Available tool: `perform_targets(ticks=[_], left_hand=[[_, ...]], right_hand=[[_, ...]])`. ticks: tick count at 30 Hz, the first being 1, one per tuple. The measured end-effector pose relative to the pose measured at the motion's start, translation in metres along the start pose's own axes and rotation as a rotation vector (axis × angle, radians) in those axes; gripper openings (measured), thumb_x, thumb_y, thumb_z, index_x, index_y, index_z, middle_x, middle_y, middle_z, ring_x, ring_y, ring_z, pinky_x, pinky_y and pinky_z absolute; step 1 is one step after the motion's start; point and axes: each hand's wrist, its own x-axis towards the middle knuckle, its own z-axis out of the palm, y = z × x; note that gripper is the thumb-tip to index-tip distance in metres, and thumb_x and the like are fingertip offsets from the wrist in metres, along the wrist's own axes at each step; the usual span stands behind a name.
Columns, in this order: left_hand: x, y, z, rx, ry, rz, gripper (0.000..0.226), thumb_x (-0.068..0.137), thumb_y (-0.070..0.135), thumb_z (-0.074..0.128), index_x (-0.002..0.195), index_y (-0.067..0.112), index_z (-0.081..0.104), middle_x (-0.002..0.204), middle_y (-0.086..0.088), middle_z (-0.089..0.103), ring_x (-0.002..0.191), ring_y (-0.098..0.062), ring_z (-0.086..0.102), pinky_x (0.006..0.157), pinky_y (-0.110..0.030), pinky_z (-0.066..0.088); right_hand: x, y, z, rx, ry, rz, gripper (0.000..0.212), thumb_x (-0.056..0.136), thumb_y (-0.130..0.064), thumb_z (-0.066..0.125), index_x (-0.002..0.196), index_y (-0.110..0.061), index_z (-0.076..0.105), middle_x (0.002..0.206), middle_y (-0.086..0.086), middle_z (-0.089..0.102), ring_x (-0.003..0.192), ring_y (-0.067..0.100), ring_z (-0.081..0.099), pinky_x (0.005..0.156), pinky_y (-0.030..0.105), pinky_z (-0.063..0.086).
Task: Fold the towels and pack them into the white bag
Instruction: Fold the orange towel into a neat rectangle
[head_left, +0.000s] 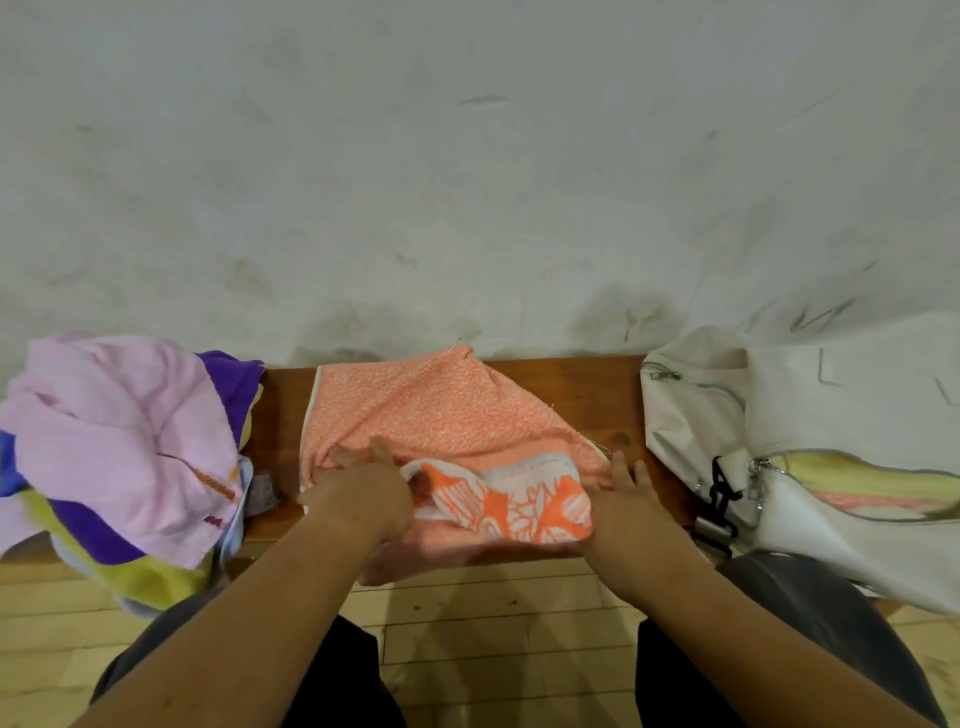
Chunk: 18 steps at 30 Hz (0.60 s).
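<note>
Got the orange towel (441, 410) half-folded on the table (597, 384), long axis running left-right. Pressing its left part with the left hand (363, 493), fingers straight; right hand (631, 488) touching the right edge, fingers straight too. Probably handier packing rightward, white bag (696, 415) sitting near that hand.

Single head-worn wide-angle view, pitched forward and steeply down, close over the work.

I have only this one camera, so no second view overlaps it. It looks down along two bare forearms that enter from the lower corners and end mid-frame, where the left hand (361, 491) and right hand (626, 483) sit near the lens. The brown wooden bench (597, 395) crosses the middle band, the scuffed pale grey wall (467, 156) fills the upper half, and the light wooden floorboards (493, 613) and dark trousers (675, 675) fill the bottom. The heap of pink, purple and yellow cloths (119, 431) sits at the left edge, the white zipped fabric bag (691, 415) at the right.
</note>
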Motion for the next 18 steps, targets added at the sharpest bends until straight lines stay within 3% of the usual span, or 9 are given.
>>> perform_targets(ticks=[2,4,6,8,11,14,16,18], left_hand=[[-0.012,0.003,0.001,0.013,0.046,0.014,0.069,0.098,0.053,0.030,0.157,0.026,0.005,0.163,-0.022,0.010,0.147,-0.047,0.017,0.114,-0.064,0.025],[-0.020,0.008,0.001,0.031,0.116,0.109,0.068,0.102,0.046,0.033,0.159,0.026,0.001,0.167,-0.012,-0.001,0.153,-0.040,0.001,0.120,-0.062,0.012],[-0.020,0.011,-0.002,0.015,0.117,0.259,0.072,0.104,0.043,0.035,0.160,0.027,-0.007,0.168,-0.004,-0.015,0.154,-0.033,-0.013,0.122,-0.057,0.003],[-0.014,0.014,-0.005,-0.020,0.038,0.364,0.071,0.105,0.047,0.032,0.159,0.031,-0.012,0.166,-0.001,-0.022,0.153,-0.029,-0.018,0.123,-0.052,0.000],[-0.007,0.015,-0.008,-0.023,-0.005,0.481,0.069,0.104,0.052,0.033,0.159,0.038,-0.007,0.165,0.003,-0.025,0.152,-0.024,-0.022,0.123,-0.050,-0.002],[-0.004,0.017,-0.010,-0.020,-0.021,0.569,0.070,0.103,0.051,0.038,0.159,0.040,-0.003,0.165,0.006,-0.025,0.152,-0.019,-0.024,0.123,-0.048,-0.005],[-0.006,0.023,-0.011,-0.022,-0.018,0.616,0.073,0.102,0.053,0.041,0.159,0.041,-0.003,0.165,0.007,-0.025,0.151,-0.018,-0.025,0.122,-0.047,-0.007],[-0.005,0.030,-0.009,-0.022,-0.002,0.651,0.075,0.100,0.056,0.043,0.159,0.042,-0.001,0.165,0.008,-0.023,0.151,-0.017,-0.025,0.123,-0.049,-0.007]], right_hand=[[-0.010,-0.006,-0.019,0.065,0.203,-0.076,0.061,0.093,-0.055,0.017,0.145,-0.039,0.044,0.154,-0.003,0.044,0.150,0.032,0.027,0.124,0.045,0.017],[-0.014,-0.016,-0.047,0.313,0.420,-0.159,0.048,0.099,-0.043,0.031,0.142,-0.038,0.051,0.150,-0.011,0.048,0.143,0.018,0.039,0.121,0.028,0.019],[-0.002,-0.022,-0.071,0.484,0.431,-0.276,0.049,0.099,-0.038,0.036,0.147,-0.036,0.047,0.157,-0.011,0.040,0.148,0.010,0.029,0.124,0.024,0.013],[0.013,-0.025,-0.085,0.464,0.365,-0.359,0.052,0.101,-0.037,0.031,0.152,-0.035,0.042,0.162,-0.015,0.027,0.153,0.005,0.007,0.125,0.025,-0.005],[0.041,-0.022,-0.084,0.415,0.181,-0.285,0.063,0.101,-0.050,0.027,0.160,-0.030,0.022,0.160,-0.015,0.000,0.147,0.002,-0.015,0.122,0.031,-0.017],[0.053,-0.023,-0.067,0.447,0.117,-0.217,0.085,0.083,-0.074,0.014,0.158,-0.036,0.028,0.169,-0.002,0.017,0.156,0.019,0.010,0.127,0.045,0.011],[0.046,-0.023,-0.055,0.572,0.158,-0.203,0.073,0.089,-0.070,0.026,0.148,-0.033,0.050,0.157,-0.005,0.042,0.145,0.017,0.038,0.120,0.042,0.030],[0.031,-0.020,-0.046,0.475,0.287,-0.180,0.059,0.094,-0.058,0.037,0.141,-0.028,0.058,0.146,-0.004,0.052,0.132,0.018,0.049,0.113,0.042,0.040]])
